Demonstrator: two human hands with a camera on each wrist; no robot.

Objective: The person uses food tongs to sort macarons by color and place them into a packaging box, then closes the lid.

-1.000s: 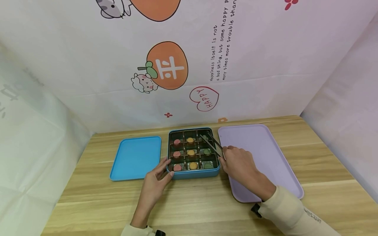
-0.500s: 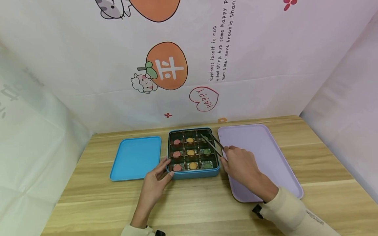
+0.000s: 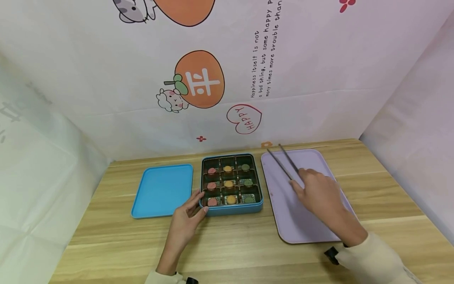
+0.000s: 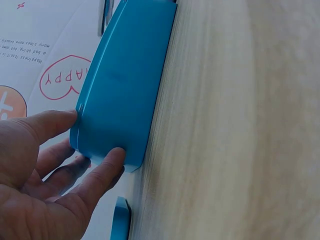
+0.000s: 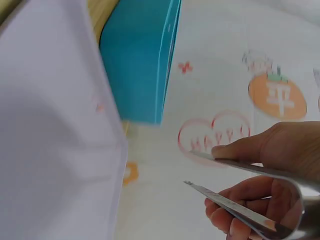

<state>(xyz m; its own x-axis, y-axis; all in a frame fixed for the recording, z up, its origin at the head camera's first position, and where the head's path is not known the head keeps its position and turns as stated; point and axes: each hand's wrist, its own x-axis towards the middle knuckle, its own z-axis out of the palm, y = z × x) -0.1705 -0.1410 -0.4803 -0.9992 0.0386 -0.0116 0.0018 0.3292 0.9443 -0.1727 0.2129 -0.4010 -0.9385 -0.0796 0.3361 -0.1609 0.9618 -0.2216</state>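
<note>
A blue tin box (image 3: pixel 234 210) stands on the table with a dark divided insert. Small round pieces lie in its compartments: pink (image 3: pixel 211 185) in the left column, yellow (image 3: pixel 229 184) down the middle, green (image 3: pixel 245 167) on the right. My left hand (image 3: pixel 184 225) holds the near-left corner, thumb on the front wall and fingers along the side and rim. Metal tweezers (image 5: pixel 235 206) are in my right hand (image 3: pixel 320 197), gripped between thumb and fingers. Their tips stand apart with nothing between them, above the purple tray (image 3: pixel 301 228).
Left of the box lies a blue lid (image 3: pixel 163 191), flat on the wooden table (image 3: pixel 234 252). The purple tray sits close along the box's right side. A printed white cloth (image 3: pixel 305 98) hangs behind the table.
My right hand has lifted the tweezers out of the box's far-right compartment and moved right, over the tray. The green piece there now shows fully. My left hand stays on the box corner.
</note>
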